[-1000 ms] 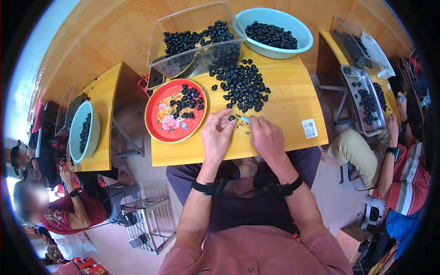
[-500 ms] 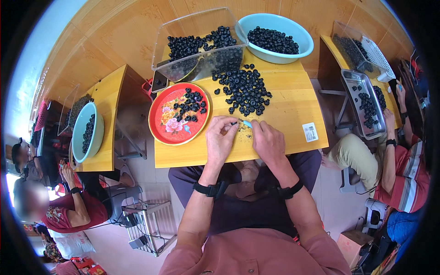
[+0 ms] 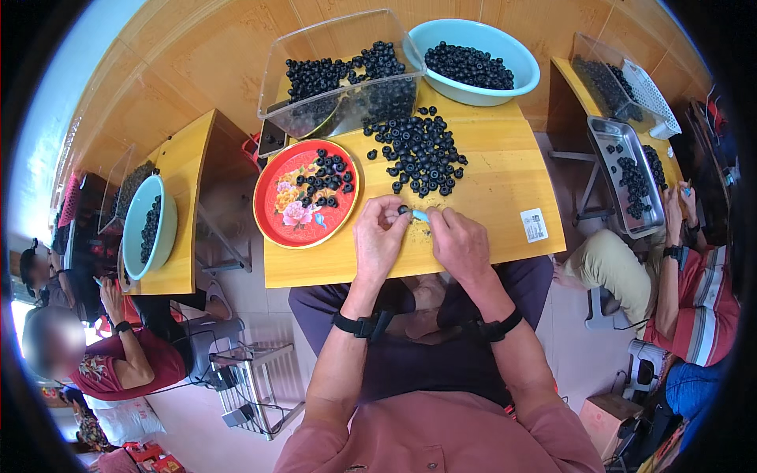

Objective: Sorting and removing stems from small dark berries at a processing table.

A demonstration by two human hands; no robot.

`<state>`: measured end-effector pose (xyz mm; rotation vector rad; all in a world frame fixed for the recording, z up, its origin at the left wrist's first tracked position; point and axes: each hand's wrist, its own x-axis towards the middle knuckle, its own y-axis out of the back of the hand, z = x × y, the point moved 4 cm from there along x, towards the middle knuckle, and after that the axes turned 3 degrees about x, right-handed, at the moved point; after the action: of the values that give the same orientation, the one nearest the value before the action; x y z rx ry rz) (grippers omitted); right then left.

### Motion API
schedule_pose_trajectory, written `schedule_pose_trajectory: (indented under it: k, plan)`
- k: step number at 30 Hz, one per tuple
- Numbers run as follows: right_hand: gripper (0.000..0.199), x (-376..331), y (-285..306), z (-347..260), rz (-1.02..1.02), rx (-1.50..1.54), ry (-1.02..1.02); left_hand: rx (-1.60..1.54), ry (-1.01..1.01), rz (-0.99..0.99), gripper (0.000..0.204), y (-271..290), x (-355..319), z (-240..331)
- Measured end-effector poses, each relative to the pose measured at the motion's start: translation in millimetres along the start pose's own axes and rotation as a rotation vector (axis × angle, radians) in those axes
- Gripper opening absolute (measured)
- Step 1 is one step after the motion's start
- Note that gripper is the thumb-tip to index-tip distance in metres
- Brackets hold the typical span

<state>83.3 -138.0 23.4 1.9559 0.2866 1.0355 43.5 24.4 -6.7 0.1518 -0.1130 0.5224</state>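
My left hand [image 3: 379, 236] is closed in a pinch around a small round black part [image 3: 404, 210] above the front of the yellow table. In my right hand [image 3: 461, 244] is a slim tool with a light blue handle [image 3: 420, 215]; its tip meets the part and is too small to make out. Just beyond my hands lies a loose pile of similar black parts [image 3: 422, 154], some with a hole in the middle. To the left, a red flowered tray [image 3: 266, 209] with a gold rim carries several more of them.
A clear plastic bin [image 3: 296, 122] and a light blue basin [image 3: 473, 98], both holding black parts, stand at the back. Dark crumbs lie near my hands; a white label [image 3: 534, 226] is at the right. People work at tables on both sides.
The black part in my left fingers shows more of its round face, and the tool has come closer against it. At the right, a co-worker's hands have come together.
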Motion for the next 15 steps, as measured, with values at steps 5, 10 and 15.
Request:
schedule_pose_trajectory:
  k: [5, 10, 15]
  plan:
    - [0.02, -0.9, -1.7, -1.5, -0.001, 0.024, 0.043, 0.06, -0.021, -0.009, 0.029, -0.5, -0.5, 1.3]
    - [0.02, -0.2, -1.1, -1.0, 0.0, 0.021, 0.034, 0.083, -0.038, -0.026, 0.031, -1.0, 0.5, 2.2]
    - [0.019, 1.3, -2.7, 0.2, -0.001, 0.018, 0.019, 0.047, -0.002, -0.03, 0.029, -1.5, 0.4, 1.8]
